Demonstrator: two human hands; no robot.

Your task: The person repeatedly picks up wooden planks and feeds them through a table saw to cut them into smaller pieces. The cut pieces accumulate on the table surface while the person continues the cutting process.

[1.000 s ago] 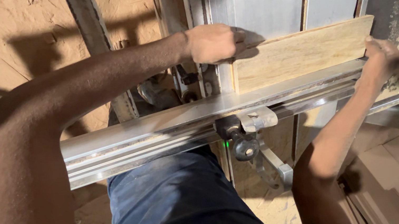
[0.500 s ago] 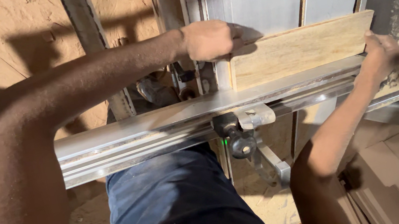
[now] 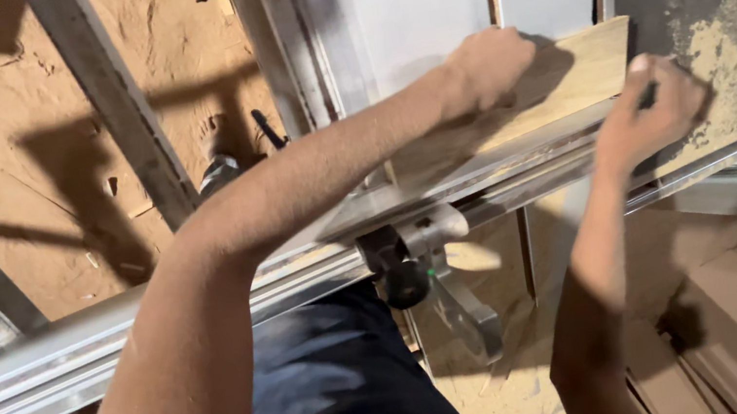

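**Both hands on the board at the saw fence**

The left hand (image 3: pixel 489 65) now lies farther along the pale, flat wooden board (image 3: pixel 597 62) than a second ago, nearer its right end; the view has swung with it, so part of that shift may be the camera's. Its fingers are curled loosely and press down on the board's top face rather than grip it. The board lies flat on the grey machine table (image 3: pixel 415 3), its near edge against the long aluminium fence rail (image 3: pixel 114 341). The right hand (image 3: pixel 649 113) sits at the board's right end, closed around something small and dark; I cannot tell what. The left arm's shadow covers much of the board. Sawdust (image 3: pixel 719 53) heaps beside the right hand. A black clamp knob (image 3: pixel 398 266) hangs under the rail.
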